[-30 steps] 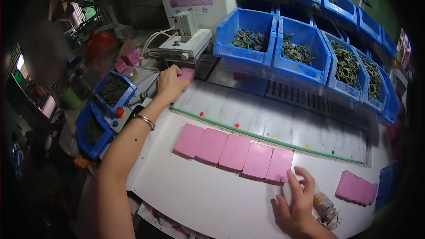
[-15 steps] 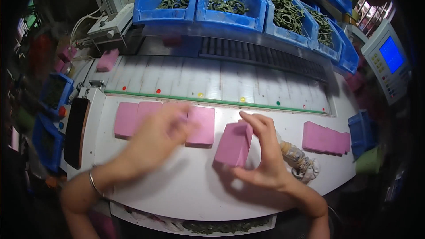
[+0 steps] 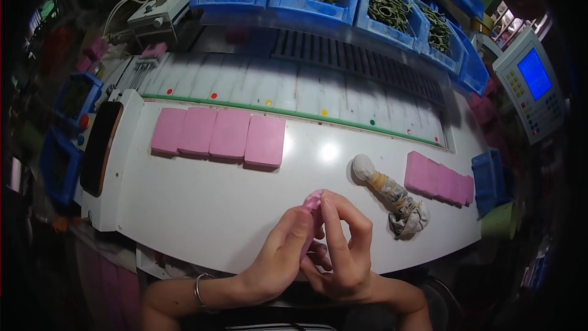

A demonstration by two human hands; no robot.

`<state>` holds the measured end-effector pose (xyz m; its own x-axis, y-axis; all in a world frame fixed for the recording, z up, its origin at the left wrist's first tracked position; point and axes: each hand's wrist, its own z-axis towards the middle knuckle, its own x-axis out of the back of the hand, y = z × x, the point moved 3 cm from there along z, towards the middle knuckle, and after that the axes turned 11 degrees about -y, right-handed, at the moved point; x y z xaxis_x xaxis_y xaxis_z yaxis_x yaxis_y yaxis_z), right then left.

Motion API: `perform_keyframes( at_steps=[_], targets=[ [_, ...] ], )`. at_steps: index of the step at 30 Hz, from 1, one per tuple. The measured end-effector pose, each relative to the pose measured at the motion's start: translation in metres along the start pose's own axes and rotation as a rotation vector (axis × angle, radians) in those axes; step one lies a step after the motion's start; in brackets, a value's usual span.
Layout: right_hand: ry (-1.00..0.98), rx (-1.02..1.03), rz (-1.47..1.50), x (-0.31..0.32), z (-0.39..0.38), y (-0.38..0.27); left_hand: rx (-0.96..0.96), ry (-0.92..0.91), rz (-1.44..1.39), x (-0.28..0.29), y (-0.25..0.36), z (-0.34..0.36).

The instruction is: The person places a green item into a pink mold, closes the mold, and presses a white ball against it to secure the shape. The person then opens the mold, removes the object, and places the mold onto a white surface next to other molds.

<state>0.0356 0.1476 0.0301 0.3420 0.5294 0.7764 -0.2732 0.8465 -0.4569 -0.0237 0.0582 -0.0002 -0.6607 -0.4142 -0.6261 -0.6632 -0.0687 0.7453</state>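
Near the front edge of the white table, both my hands are together around a pink block [image 3: 312,201], tilted on end. Most of it is covered by my fingers; only its top end and a strip of its side show. My left hand [image 3: 274,265] is closed on its left side, thumb upward. At the upper end, my right hand [image 3: 344,250] grips it with thumb and fingers bent. Ahead and to the left, several pink blocks [image 3: 229,133] lie in an overlapping row. A cloth-wrapped stick with a round white head [image 3: 386,189] lies to the right of my hands.
More pink blocks [image 3: 436,178] lie at the table's right. A white slatted panel with a green edge strip [image 3: 288,109] spans the back, below blue bins [image 3: 315,3] of dark green rings. A keypad with a blue screen [image 3: 534,79] stands far right; a dark phone-like slab [image 3: 101,147] lies left.
The pink block in my right hand has come nearer to me. My left hand has left the row of blocks and joined the right on it. The view has shifted.
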Motion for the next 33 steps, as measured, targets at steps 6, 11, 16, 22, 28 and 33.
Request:
perform_keyframes(
  at_steps=[6, 11, 16, 22, 28, 33],
  targets=[
    [0.045, -0.035, -0.064, -0.001, -0.014, -0.003, -0.096, 0.049, -0.011, -0.007, -0.015, 0.003],
    [0.019, 0.013, -0.172, 0.005, -0.016, 0.0, -0.077, 0.065, -0.051, -0.014, -0.016, 0.004],
    [-0.101, 0.007, -0.177, 0.014, -0.006, 0.001, -0.116, 0.111, 0.004, -0.009, -0.024, 0.008],
    [-0.166, 0.012, -0.108, 0.028, 0.001, 0.008, -0.184, 0.091, 0.208, -0.006, -0.018, 0.008],
    [-0.127, 0.115, 0.099, 0.026, -0.013, 0.008, -0.317, 0.276, 0.109, 0.018, -0.012, 0.012],
    [-0.073, 0.183, -0.067, 0.013, -0.021, -0.009, -0.297, 0.288, -0.031, 0.017, -0.006, 0.014]
  ],
)
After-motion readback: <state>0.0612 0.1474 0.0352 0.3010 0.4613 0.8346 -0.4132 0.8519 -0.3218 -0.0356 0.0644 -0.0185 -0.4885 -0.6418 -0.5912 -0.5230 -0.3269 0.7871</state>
